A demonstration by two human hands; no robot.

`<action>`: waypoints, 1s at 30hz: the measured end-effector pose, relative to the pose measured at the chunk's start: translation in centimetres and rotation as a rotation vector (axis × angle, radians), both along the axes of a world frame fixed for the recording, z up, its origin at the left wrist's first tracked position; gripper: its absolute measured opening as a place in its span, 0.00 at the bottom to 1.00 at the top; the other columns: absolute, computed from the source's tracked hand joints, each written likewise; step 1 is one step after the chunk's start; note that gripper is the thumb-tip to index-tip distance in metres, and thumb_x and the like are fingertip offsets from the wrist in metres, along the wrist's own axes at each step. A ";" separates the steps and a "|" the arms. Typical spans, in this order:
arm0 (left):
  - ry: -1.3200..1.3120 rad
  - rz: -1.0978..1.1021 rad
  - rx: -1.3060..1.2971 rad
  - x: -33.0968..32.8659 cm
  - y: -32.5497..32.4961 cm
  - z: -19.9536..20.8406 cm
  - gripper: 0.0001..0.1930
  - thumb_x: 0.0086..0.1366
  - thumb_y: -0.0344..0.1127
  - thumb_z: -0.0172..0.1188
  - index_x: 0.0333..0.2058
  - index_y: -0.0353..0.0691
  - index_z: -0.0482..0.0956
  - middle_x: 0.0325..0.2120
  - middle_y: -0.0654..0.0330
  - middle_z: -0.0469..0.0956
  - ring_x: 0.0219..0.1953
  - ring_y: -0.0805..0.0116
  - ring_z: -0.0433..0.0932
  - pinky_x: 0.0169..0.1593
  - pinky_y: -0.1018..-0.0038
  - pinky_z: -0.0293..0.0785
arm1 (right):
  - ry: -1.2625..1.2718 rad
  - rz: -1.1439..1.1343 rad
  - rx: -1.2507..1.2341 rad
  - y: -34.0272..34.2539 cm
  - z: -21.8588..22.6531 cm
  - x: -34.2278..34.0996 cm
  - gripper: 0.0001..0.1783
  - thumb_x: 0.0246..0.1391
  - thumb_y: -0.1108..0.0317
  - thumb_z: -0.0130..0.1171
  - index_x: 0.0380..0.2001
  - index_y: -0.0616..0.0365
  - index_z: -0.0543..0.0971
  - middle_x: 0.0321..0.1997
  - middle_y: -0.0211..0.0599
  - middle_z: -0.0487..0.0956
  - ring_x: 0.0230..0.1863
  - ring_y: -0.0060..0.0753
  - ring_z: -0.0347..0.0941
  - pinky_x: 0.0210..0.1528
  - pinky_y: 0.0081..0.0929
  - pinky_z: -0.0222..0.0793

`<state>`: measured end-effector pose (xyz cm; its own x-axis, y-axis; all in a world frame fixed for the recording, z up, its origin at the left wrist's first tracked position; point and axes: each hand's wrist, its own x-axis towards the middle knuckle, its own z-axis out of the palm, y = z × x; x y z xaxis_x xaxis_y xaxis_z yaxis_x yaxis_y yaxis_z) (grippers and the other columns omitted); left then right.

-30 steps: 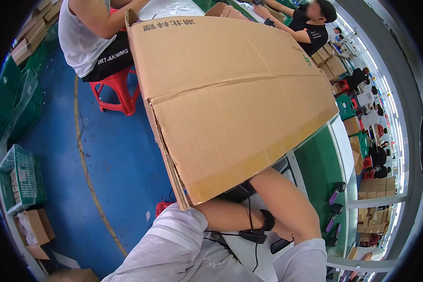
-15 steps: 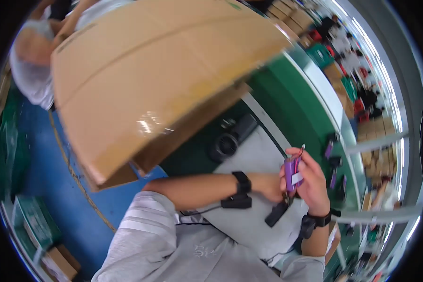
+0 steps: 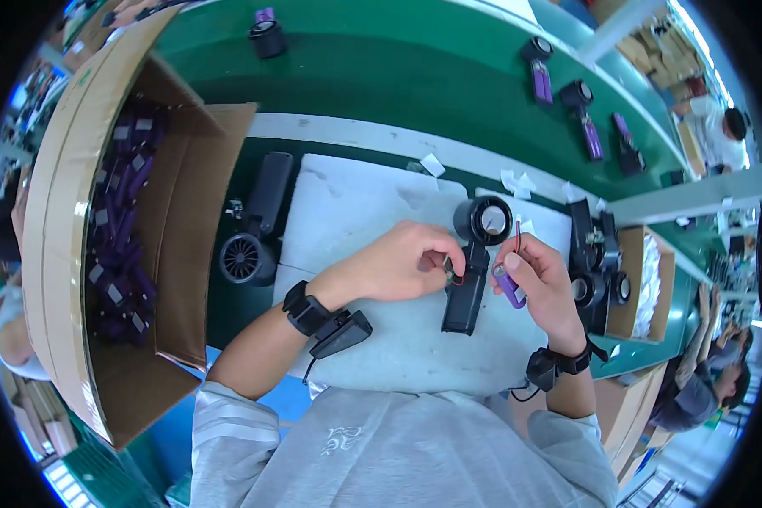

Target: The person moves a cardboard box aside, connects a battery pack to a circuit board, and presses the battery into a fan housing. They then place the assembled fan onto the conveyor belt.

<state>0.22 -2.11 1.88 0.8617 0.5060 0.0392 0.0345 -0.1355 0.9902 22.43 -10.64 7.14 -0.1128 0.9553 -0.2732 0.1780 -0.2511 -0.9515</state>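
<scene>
A black handheld fan (image 3: 464,296) lies on the white foam pad (image 3: 398,347), its round head (image 3: 488,222) away from me and its handle toward me. My left hand (image 3: 411,261) is closed over the left side of the handle, fingertips pinched on a small part with thin red and dark wires (image 3: 455,275). My right hand (image 3: 538,284) is closed around a purple battery pack (image 3: 510,288) just right of the handle. A red wire (image 3: 517,237) rises above its fingers. The part in my left fingertips is mostly hidden.
Left stands a large open carton (image 3: 182,229) holding several purple battery packs (image 3: 123,229). Another black fan (image 3: 258,224) lies beside the pad. Black fan parts (image 3: 588,254) and a small carton (image 3: 652,288) are right. Fans with purple packs (image 3: 540,80) sit on the green belt (image 3: 398,68).
My view has swung from the big carton to face the foam pad. The battery pack, upright in my right hand before, is now lower and tilted beside the fan handle.
</scene>
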 end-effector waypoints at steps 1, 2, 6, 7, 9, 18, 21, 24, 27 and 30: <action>-0.054 0.017 -0.080 0.0 -0.1 0.0 0.12 0.53 0.15 0.56 0.35 0.37 0.79 0.33 0.62 0.77 0.35 0.72 0.76 0.38 0.78 0.72 | 0.018 -0.023 -0.013 -0.4 -0.3 -0.1 0.11 0.64 0.63 0.50 0.38 0.62 0.74 0.31 0.38 0.77 0.28 0.27 0.74 0.32 0.23 0.70; -0.036 -0.003 -0.093 0.0 -0.2 0.0 0.12 0.53 0.15 0.56 0.35 0.37 0.79 0.33 0.62 0.77 0.35 0.72 0.76 0.38 0.78 0.72 | -0.084 -0.009 0.035 -0.8 -0.3 -0.4 0.10 0.63 0.65 0.51 0.35 0.63 0.74 0.31 0.37 0.77 0.27 0.26 0.73 0.31 0.23 0.69; 0.056 0.040 -0.181 0.2 -0.3 0.5 0.09 0.53 0.16 0.60 0.31 0.37 0.75 0.34 0.65 0.73 0.37 0.75 0.72 0.37 0.78 0.70 | -0.289 0.033 0.218 -1.2 -1.5 -1.2 0.08 0.60 0.70 0.53 0.29 0.65 0.75 0.30 0.37 0.74 0.25 0.26 0.71 0.29 0.23 0.66; 0.068 0.051 -0.184 0.3 -0.3 0.5 0.09 0.53 0.17 0.61 0.30 0.37 0.74 0.33 0.65 0.72 0.36 0.76 0.72 0.36 0.79 0.69 | -0.293 0.047 0.312 -1.2 -2.1 -1.3 0.08 0.59 0.71 0.54 0.28 0.66 0.75 0.30 0.37 0.73 0.24 0.27 0.70 0.28 0.23 0.65; 0.094 0.076 -0.189 0.3 -0.5 0.5 0.10 0.52 0.17 0.63 0.28 0.38 0.71 0.32 0.65 0.72 0.35 0.78 0.70 0.35 0.80 0.67 | -0.289 0.050 0.398 -1.2 -2.7 -1.7 0.08 0.58 0.73 0.55 0.27 0.66 0.76 0.30 0.38 0.72 0.23 0.27 0.70 0.27 0.24 0.64; 0.116 0.187 -0.145 0.8 -1.5 0.3 0.11 0.51 0.21 0.67 0.28 0.37 0.72 0.27 0.63 0.74 0.28 0.76 0.73 0.31 0.79 0.70 | -0.385 0.072 0.499 -1.1 -3.4 -1.5 0.04 0.53 0.76 0.59 0.32 0.64 0.81 0.33 0.40 0.71 0.23 0.30 0.71 0.24 0.24 0.65; 0.029 0.215 -0.346 1.0 -1.4 0.7 0.10 0.53 0.18 0.65 0.32 0.37 0.76 0.32 0.64 0.75 0.36 0.77 0.74 0.42 0.78 0.74 | -0.386 0.084 0.541 -1.3 -3.5 -1.6 0.04 0.52 0.76 0.60 0.32 0.64 0.81 0.33 0.40 0.71 0.23 0.30 0.72 0.25 0.24 0.66; 0.020 0.180 -0.310 0.5 -0.9 0.8 0.10 0.53 0.18 0.66 0.33 0.37 0.78 0.33 0.63 0.76 0.38 0.75 0.75 0.44 0.77 0.76 | -0.460 0.073 0.553 -1.2 -2.8 -1.7 0.05 0.50 0.75 0.61 0.32 0.63 0.81 0.33 0.39 0.71 0.23 0.31 0.71 0.25 0.25 0.65; 0.003 0.159 -0.211 0.6 -0.7 1.1 0.10 0.53 0.20 0.67 0.34 0.37 0.80 0.32 0.61 0.77 0.37 0.74 0.76 0.42 0.77 0.76 | -0.441 0.123 0.538 -1.2 -3.1 -1.6 0.05 0.49 0.75 0.62 0.32 0.62 0.81 0.32 0.39 0.71 0.23 0.31 0.71 0.24 0.25 0.65; -0.018 0.144 -0.045 0.7 -0.6 1.5 0.07 0.54 0.23 0.68 0.32 0.36 0.80 0.30 0.60 0.77 0.34 0.73 0.77 0.37 0.78 0.76 | -0.413 0.121 0.524 -1.3 -3.4 -1.6 0.06 0.48 0.75 0.63 0.32 0.61 0.81 0.31 0.38 0.72 0.23 0.32 0.71 0.24 0.24 0.65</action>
